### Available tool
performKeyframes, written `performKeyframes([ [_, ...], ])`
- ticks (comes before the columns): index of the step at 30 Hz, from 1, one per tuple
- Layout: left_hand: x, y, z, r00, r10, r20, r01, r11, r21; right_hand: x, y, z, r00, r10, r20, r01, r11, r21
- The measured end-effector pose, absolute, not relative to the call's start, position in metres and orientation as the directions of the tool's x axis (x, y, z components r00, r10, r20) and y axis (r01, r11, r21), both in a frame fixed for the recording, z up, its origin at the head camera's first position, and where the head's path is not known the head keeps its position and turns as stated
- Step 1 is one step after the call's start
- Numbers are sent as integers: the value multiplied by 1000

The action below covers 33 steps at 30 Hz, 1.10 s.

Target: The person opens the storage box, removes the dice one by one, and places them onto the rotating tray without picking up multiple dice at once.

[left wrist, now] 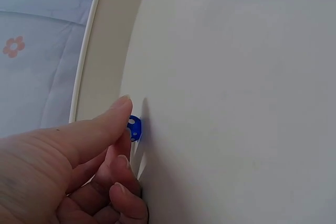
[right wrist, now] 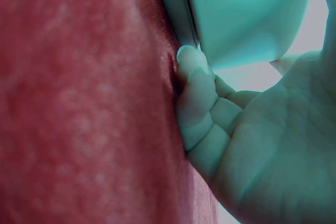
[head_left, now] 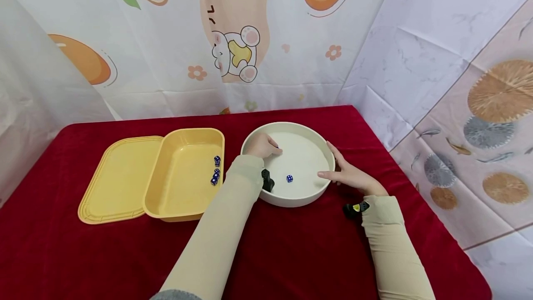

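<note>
My left hand (head_left: pixel 260 145) is inside a white round tray (head_left: pixel 293 202), near its left wall. Between thumb and forefinger it pinches a blue die (left wrist: pixel 135 128) with white dots, mostly hidden in the head view. A second blue die (head_left: pixel 289 178) lies on the tray floor, nearer the front. At the tray's right side, my right hand (head_left: pixel 353 177) holds the wall, thumb over the rim and fingers along the outside. In the right wrist view, curled fingers (right wrist: pixel 197 98) touch the lower outside of the tray, close to the cloth.
A yellow rectangular box (head_left: pixel 166 198) stands left of the tray, with several blue dice (head_left: pixel 215 176) along its right side. Its yellow lid (head_left: pixel 118 179) lies to the left, partly beneath the box. Red cloth (head_left: pixel 300 253) covers the table; printed curtains (head_left: pixel 291 22) hang behind.
</note>
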<state>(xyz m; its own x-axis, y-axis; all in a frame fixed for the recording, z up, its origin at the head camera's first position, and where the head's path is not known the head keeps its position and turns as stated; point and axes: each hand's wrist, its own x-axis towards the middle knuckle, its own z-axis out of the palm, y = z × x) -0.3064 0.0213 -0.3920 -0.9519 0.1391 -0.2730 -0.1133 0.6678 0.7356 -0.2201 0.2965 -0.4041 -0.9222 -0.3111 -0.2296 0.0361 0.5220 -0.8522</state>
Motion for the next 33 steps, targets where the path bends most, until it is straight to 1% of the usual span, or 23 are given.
performKeyframes([
  [5,-306,23,-391,-956,132,-264,-112,663,740,-220,297,-405,-923,-311,-228,34,524,-851],
  [9,-299,28,-383,-971,136,-198,-66,643,763,-220,297,-406,-923,-316,-220,27,517,-855],
  [15,-292,34,-372,-981,149,-126,-28,533,846,-220,297,-406,-924,-313,-222,29,521,-853],
  [22,-296,36,-363,-983,180,-42,46,460,887,-221,297,-405,-924,-306,-231,35,533,-846],
  [33,-285,36,-326,-973,229,6,78,307,948,-220,296,-405,-923,-313,-224,27,526,-850],
])
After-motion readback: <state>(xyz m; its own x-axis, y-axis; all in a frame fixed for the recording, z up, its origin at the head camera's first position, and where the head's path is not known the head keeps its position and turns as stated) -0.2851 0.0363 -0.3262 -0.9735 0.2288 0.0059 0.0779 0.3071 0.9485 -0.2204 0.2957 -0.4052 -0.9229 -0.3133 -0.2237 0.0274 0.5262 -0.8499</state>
